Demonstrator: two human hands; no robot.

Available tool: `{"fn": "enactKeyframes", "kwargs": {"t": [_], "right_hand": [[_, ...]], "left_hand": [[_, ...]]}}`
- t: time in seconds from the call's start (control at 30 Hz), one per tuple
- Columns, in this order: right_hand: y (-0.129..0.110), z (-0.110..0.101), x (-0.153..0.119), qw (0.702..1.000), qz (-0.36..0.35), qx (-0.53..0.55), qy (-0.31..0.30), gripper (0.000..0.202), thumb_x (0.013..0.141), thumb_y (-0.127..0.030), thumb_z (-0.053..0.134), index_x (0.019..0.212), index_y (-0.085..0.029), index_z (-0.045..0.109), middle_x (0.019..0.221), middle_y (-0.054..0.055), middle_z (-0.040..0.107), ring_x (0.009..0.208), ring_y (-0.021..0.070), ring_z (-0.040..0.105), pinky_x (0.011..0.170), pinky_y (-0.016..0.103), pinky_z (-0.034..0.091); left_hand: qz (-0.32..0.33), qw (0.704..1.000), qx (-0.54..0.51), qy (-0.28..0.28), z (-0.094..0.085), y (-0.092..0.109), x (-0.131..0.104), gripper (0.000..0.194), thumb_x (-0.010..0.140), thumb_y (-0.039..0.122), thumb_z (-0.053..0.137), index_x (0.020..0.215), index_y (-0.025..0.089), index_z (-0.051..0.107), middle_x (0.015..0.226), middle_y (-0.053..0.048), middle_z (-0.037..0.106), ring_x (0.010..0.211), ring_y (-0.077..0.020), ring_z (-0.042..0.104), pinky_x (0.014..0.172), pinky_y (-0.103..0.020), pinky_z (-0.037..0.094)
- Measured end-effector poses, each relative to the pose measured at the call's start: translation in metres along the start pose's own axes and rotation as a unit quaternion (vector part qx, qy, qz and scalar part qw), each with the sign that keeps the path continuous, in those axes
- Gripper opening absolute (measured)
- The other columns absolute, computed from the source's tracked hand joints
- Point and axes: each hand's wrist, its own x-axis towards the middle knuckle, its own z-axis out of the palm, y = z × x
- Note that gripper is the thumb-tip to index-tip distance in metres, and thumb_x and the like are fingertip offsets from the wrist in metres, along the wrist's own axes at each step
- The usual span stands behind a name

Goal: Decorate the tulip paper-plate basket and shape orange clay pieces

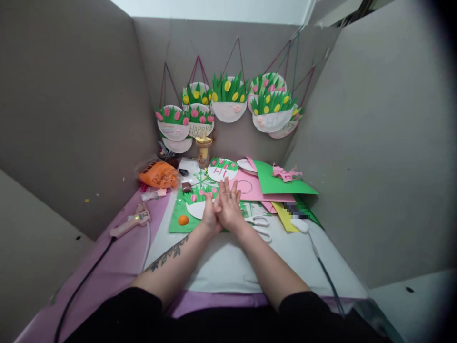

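Observation:
My left hand (211, 214) and my right hand (229, 205) are pressed together above the craft table, palms facing. The right fingers point up and are spread a little; the left fingers are partly hidden behind them. A small bit of orange shows beside the right fingers. Under and behind the hands lies a green sheet (176, 224) with a half-white paper plate (196, 209) decorated with green grass and pink tulips. An orange lump (183, 220) sits on the sheet's left part. White-handled scissors (262, 220) lie just right of my right hand.
A pink glue gun (130, 225) with its cord rests at left, near an orange bag (159, 175). A "Hi" plate (222, 172) and a cup (203, 153) stand behind. Green card (282, 181), pink sheets and a white cabled device (299, 225) lie right. Decorated plates hang on the wall.

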Motion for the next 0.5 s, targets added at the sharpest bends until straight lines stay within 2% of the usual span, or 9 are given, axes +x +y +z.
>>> {"fn": "enactKeyframes", "kwargs": {"t": [0.07, 0.13, 0.2, 0.27, 0.33, 0.4, 0.47, 0.5], "right_hand": [[-0.006, 0.003, -0.002, 0.998, -0.049, 0.004, -0.036, 0.082, 0.087, -0.064, 0.026, 0.149, -0.018, -0.002, 0.156, 0.012, 0.000, 0.140, 0.0382, -0.012, 0.107, 0.065, 0.012], [-0.013, 0.004, 0.000, 0.995, -0.084, 0.005, -0.048, 0.082, 0.086, -0.065, 0.030, 0.149, -0.021, 0.001, 0.156, 0.009, -0.001, 0.140, 0.0369, -0.014, 0.108, 0.064, 0.009], [-0.013, 0.003, 0.005, 0.998, -0.061, 0.007, -0.026, 0.076, 0.089, -0.061, 0.027, 0.149, -0.022, 0.000, 0.157, 0.006, -0.002, 0.140, 0.0331, -0.016, 0.111, 0.060, 0.008], [-0.007, 0.003, 0.007, 1.000, 0.002, 0.007, -0.002, 0.067, 0.093, -0.052, 0.022, 0.148, -0.022, -0.002, 0.157, 0.005, -0.001, 0.141, 0.0308, -0.017, 0.111, 0.059, 0.006], [-0.002, 0.005, 0.006, 0.999, 0.018, 0.020, -0.017, 0.072, 0.092, -0.054, 0.024, 0.148, -0.020, -0.006, 0.157, 0.008, -0.002, 0.140, 0.0324, -0.016, 0.110, 0.061, 0.007], [-0.002, 0.006, 0.004, 0.998, -0.019, 0.035, -0.047, 0.080, 0.089, -0.061, 0.027, 0.147, -0.019, -0.010, 0.156, 0.010, -0.004, 0.141, 0.0335, -0.013, 0.110, 0.061, 0.009], [-0.005, 0.004, 0.004, 0.996, -0.066, 0.035, -0.049, 0.084, 0.086, -0.065, 0.029, 0.148, -0.021, -0.008, 0.156, 0.008, -0.006, 0.141, 0.0333, -0.012, 0.111, 0.059, 0.009], [-0.006, 0.003, 0.005, 0.996, -0.068, 0.031, -0.038, 0.083, 0.086, -0.065, 0.029, 0.148, -0.022, -0.008, 0.156, 0.007, -0.007, 0.141, 0.0327, -0.012, 0.111, 0.059, 0.009]], "left_hand": [[0.042, 0.998, -0.016, 0.044, 0.000, 0.002, -0.001, 0.074, 0.082, 0.071, 0.019, 0.143, 0.032, 0.030, 0.152, -0.002, 0.025, 0.141, -0.0304, 0.014, 0.111, -0.051, 0.017], [0.117, 0.989, -0.028, 0.087, 0.004, -0.001, -0.002, 0.070, 0.082, 0.070, 0.020, 0.144, 0.038, 0.025, 0.153, 0.004, 0.022, 0.142, -0.0282, 0.011, 0.112, -0.049, 0.018], [0.160, 0.981, -0.040, 0.098, 0.009, -0.002, -0.004, 0.066, 0.083, 0.068, 0.021, 0.143, 0.040, 0.025, 0.153, 0.006, 0.022, 0.142, -0.0267, 0.011, 0.112, -0.047, 0.019], [0.044, 0.998, -0.031, 0.034, 0.011, 0.003, -0.005, 0.063, 0.085, 0.065, 0.026, 0.142, 0.037, 0.029, 0.152, 0.003, 0.026, 0.141, -0.0267, 0.016, 0.112, -0.047, 0.021], [-0.017, 0.999, -0.038, 0.023, 0.010, 0.011, -0.004, 0.065, 0.086, 0.065, 0.024, 0.142, 0.034, 0.032, 0.151, 0.000, 0.029, 0.140, -0.0266, 0.020, 0.111, -0.048, 0.022], [-0.005, 0.997, -0.045, 0.060, 0.008, 0.015, -0.002, 0.068, 0.085, 0.066, 0.022, 0.142, 0.031, 0.033, 0.150, -0.003, 0.031, 0.140, -0.0275, 0.021, 0.111, -0.048, 0.021], [0.058, 0.993, -0.040, 0.095, 0.006, 0.012, -0.001, 0.067, 0.086, 0.065, 0.022, 0.143, 0.031, 0.032, 0.149, -0.003, 0.032, 0.141, -0.0288, 0.018, 0.111, -0.048, 0.020], [0.085, 0.991, -0.034, 0.095, 0.006, 0.010, -0.001, 0.065, 0.086, 0.064, 0.022, 0.142, 0.032, 0.032, 0.149, -0.002, 0.032, 0.141, -0.0289, 0.018, 0.111, -0.048, 0.021]]}}
